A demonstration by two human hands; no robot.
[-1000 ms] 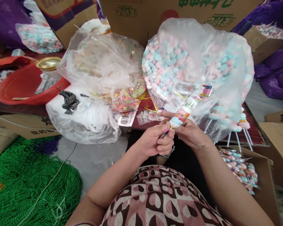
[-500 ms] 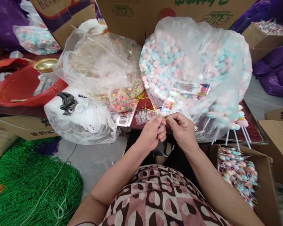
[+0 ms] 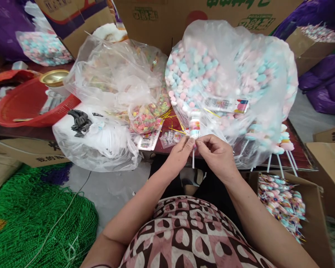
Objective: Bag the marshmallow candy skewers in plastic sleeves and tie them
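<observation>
- Far left: clear bag of pink and blue sweets [image 3: 43,48] against purple sack [image 3: 5,29].
- Left, on table [image 3: 301,158]: red basket [image 3: 13,111], gold-coloured bowl [image 3: 54,77] at its right side.
- Near left, on floor: heap of green strands [image 3: 41,208], thin cord [image 3: 64,212] across it.
- Left of centre, at near table edge: clear bag of white contents [image 3: 114,145]. Directly behind: bag of fruit-coloured sweets [image 3: 145,119].
- Centre, on table: printed packet [image 3: 149,141] and yellow strips [image 3: 169,124], near left hand.
- Left hand [image 3: 181,150]: pinching wrapped sweet stick [image 3: 194,126] at the neck, thumb on top, other fingers curled under.
- Wrapped sweet stick: between both hands, just over near table edge. Printed body pointing far, white stick end [image 3: 193,158] pointing near, below the fingers.
- Right hand [image 3: 214,152]: thumb and forefinger pressed together right at the same neck. Wrapper or tie between them? Cannot tell, too small.
- Right of centre: big clear bag of pink, blue and white sweets [image 3: 206,67], flat printed sachet [image 3: 226,104] on it.
- Right: unwrapped sweets on white sticks [image 3: 286,141], stick ends over near table edge.
- Near right, below table: open carton [image 3: 314,208] with wrapped sweets [image 3: 281,204] inside.
- Far right: purple bags [image 3: 326,89] on floor.
</observation>
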